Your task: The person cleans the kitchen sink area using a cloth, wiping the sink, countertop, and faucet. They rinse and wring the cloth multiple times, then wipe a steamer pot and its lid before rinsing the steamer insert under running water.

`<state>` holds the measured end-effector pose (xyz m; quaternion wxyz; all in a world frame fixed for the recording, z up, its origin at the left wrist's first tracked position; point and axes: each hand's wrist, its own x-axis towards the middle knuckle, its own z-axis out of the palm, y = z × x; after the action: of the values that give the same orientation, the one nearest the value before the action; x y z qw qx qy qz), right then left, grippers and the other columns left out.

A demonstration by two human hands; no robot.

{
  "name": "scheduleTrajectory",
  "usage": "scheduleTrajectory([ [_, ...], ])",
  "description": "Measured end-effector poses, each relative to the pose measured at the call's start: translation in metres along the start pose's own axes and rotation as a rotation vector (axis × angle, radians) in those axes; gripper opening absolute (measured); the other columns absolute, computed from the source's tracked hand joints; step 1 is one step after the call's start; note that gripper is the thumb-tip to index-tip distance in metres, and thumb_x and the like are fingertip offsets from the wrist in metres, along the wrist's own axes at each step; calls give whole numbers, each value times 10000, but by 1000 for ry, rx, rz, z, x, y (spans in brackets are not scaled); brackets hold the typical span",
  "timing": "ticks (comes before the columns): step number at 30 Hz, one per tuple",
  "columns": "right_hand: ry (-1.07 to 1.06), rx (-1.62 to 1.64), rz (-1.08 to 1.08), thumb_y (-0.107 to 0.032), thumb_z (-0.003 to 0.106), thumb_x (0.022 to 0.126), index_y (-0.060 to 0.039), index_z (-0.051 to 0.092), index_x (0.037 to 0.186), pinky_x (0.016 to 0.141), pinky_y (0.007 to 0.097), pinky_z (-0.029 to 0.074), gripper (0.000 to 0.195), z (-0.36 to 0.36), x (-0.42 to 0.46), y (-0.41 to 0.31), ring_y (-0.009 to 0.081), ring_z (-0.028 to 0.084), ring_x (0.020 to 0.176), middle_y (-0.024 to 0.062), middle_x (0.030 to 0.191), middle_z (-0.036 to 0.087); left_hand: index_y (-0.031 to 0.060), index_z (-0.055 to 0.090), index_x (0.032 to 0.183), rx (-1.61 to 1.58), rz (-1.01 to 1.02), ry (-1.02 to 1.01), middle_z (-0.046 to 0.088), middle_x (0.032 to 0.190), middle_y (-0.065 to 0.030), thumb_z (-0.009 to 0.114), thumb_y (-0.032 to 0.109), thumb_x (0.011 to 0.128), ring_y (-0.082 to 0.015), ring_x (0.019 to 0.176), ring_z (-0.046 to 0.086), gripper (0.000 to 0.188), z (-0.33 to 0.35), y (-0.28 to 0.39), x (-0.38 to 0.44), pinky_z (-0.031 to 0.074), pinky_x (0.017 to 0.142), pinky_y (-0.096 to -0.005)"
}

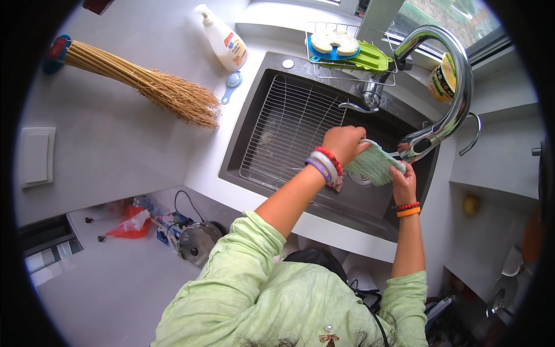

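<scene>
A pale green textured cleaning cloth (372,164) is stretched between my two hands above the right part of a dark kitchen sink (329,208). My left hand (344,141) grips its upper left edge, and my right hand (404,182) pinches its right edge. The chrome faucet's spray head (415,147) hangs right beside the cloth; whether water runs is hard to tell. Below my left wrist lies a small pinkish item (336,184) near the drain (359,178), partly hidden by the wrist. A wire rack (282,130) covers the sink's left part.
Behind the sink, a wire basket (353,78) holds a sponge (334,43) and a green brush-like item (373,57). A pump bottle (225,43) and small blue strainer (232,86) stand left of it. A straw whisk broom (147,86) hangs farther left. The faucet (464,78) arches at right.
</scene>
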<state>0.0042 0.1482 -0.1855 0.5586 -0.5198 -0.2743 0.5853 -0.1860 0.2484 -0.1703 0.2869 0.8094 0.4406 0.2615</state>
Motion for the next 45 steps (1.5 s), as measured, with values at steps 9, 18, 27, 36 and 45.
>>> scheduleTrajectory([
  [9,397,464,-20,-172,500,838,-48,538,891,654,314,480,140,70,27,31,158,564,725,47,814,562,41,576,683,-399,-532,256,578,643,-164,572,291,768,-355,600,560,264,62,42,14,437,515,-384],
  [18,177,402,162,-254,489,883,-47,555,981,740,297,469,238,62,12,1,154,578,818,23,930,589,74,536,674,-193,-288,215,566,627,-167,440,321,862,-370,606,553,324,69,47,5,426,508,-440],
  [27,282,-761,-298,-120,623,792,-45,585,838,607,199,411,97,-7,-14,7,64,491,711,-19,819,525,86,597,823,25,35,-74,530,798,-115,547,111,713,-321,800,518,123,28,-8,-7,439,701,-403],
  [36,261,1004,232,-68,384,846,107,421,1076,1027,470,263,292,2,-17,23,348,404,1150,224,1178,460,-50,499,1100,-1395,-672,186,551,1058,-137,439,78,841,-263,926,578,295,61,2,-28,488,813,-384],
  [45,539,816,322,-245,426,825,-20,549,950,751,371,470,285,16,34,39,248,574,830,114,904,589,10,558,847,-862,-257,63,595,699,-33,602,169,808,-87,590,549,169,73,48,-33,423,517,-216],
])
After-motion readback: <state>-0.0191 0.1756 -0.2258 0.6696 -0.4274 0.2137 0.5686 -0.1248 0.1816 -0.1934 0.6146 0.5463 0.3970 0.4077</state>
